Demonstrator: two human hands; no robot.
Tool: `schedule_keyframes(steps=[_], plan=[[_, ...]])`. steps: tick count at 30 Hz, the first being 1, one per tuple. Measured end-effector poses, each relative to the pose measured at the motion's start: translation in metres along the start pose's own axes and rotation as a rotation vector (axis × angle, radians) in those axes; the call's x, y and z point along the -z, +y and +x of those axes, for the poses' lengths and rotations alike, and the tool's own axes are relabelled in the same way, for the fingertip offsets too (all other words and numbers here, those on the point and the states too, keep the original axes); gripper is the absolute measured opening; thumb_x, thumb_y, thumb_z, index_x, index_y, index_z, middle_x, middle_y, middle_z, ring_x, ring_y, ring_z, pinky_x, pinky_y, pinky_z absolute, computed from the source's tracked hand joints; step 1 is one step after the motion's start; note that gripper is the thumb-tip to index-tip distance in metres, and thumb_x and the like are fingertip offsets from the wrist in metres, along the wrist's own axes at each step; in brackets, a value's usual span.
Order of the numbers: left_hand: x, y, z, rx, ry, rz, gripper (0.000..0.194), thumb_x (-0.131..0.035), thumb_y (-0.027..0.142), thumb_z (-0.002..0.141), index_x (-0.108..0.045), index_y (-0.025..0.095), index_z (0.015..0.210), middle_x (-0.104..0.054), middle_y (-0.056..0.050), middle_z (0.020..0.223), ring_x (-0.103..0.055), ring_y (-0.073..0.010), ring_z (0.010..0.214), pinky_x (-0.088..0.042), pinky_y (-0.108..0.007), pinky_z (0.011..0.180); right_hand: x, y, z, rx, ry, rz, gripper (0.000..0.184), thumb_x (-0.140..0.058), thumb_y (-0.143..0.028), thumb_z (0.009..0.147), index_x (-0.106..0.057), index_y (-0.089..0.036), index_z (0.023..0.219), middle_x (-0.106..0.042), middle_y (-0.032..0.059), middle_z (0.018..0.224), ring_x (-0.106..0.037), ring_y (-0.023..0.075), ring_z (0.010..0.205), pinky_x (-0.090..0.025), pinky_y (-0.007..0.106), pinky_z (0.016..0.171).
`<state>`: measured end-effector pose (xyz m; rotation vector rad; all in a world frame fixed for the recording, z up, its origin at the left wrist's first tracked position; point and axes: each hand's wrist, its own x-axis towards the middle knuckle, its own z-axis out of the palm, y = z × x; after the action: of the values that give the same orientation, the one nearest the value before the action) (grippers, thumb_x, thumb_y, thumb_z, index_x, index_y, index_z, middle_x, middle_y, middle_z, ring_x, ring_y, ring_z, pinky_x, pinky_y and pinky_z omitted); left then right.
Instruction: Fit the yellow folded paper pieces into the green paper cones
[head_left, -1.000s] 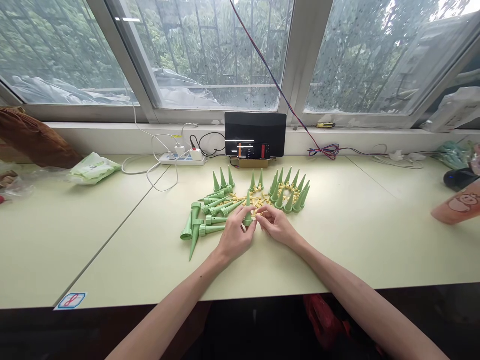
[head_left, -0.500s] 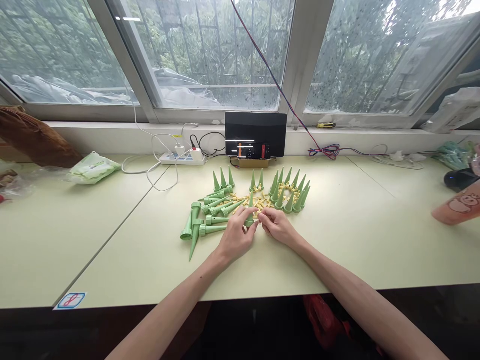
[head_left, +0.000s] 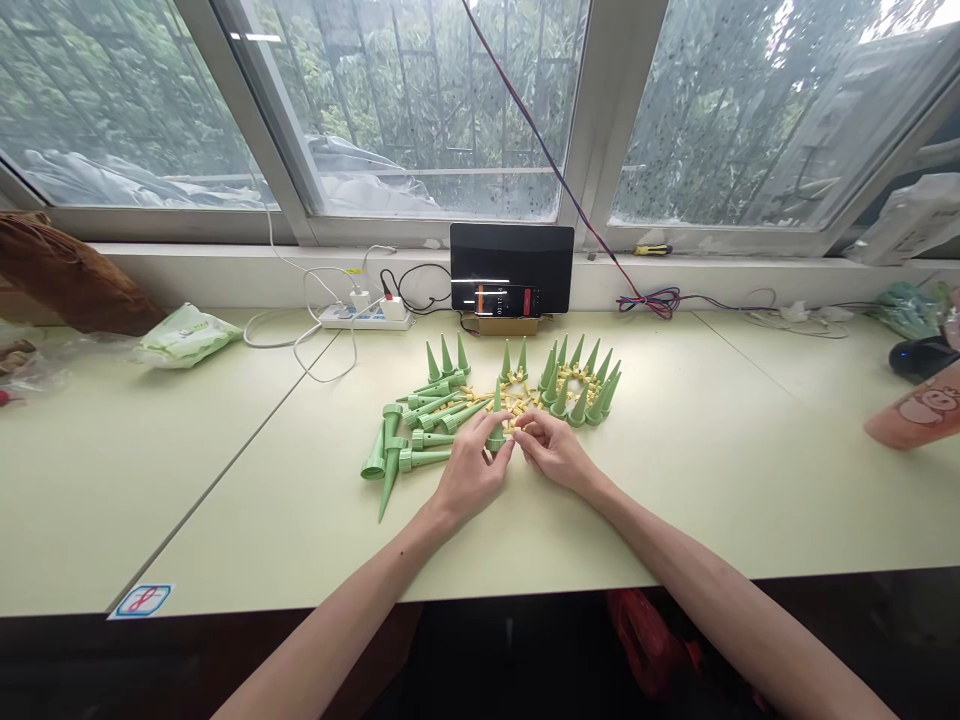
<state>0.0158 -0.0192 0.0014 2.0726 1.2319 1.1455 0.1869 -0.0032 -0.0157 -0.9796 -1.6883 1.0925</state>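
Between the thumb and fingers of my left hand stands a green watering spike, its point up and its ribbed cap low on the table. Close to its right side, my right hand pinches a small yellow valve piece by the fingertips. Whether that piece touches the spike's cap I cannot tell. Loose yellow pieces are strewn just behind both hands. To the left, several green spikes lie on their sides, while another group of spikes stands upright at the right around more yellow pieces.
A dark tablet with a lit phone before it stands against the sill. Behind on the left are a power strip with white cables and a green-white packet. A pinkish cup is at the far right.
My left hand and the upright spike have shifted slightly left. The yellow piece at my right fingertips shows more clearly now.
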Motion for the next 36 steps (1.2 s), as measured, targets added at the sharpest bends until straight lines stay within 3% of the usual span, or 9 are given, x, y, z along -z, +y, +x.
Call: schedule_keyframes(steps=[9,29,36], plan=[[0.0000,-0.0010,-0.0007,-0.015,-0.029,-0.017,0.033,-0.055,0.021,0.092,-0.061,0.024,0.124,-0.061,-0.007,0.108,-0.058,-0.0140,0.075,-0.050,-0.022,0.051,0.0013,-0.0008,0.0002,0.026,0.030,-0.076,0.031,-0.054,-0.048,0.093,-0.055,-0.020,0.080,-0.045,-0.0052,0.055,-0.038,0.0118,0.050,-0.031,0.026,0.049],[-0.0010,-0.0010,-0.0009,-0.028,-0.060,-0.040,0.032,-0.056,0.019,0.092,-0.060,0.026,0.124,-0.058,-0.005,0.107,-0.054,-0.0108,0.069,-0.050,-0.020,0.052,0.0028,0.0025,0.0011,-0.018,0.035,-0.024,0.038,-0.053,-0.051,0.094,-0.056,-0.019,0.073,-0.042,-0.0044,0.051,-0.037,0.0112,0.047,-0.029,0.026,0.046],[-0.0012,0.0006,0.0003,-0.018,-0.032,-0.035,0.033,-0.056,0.019,0.092,-0.060,0.024,0.124,-0.059,-0.005,0.105,-0.057,-0.0129,0.076,-0.049,-0.019,0.050,0.0008,-0.0027,-0.0004,-0.029,0.025,0.043,0.032,-0.057,-0.049,0.092,-0.059,-0.018,0.089,-0.047,-0.0058,0.054,-0.039,0.0101,0.045,-0.032,0.024,0.045]])
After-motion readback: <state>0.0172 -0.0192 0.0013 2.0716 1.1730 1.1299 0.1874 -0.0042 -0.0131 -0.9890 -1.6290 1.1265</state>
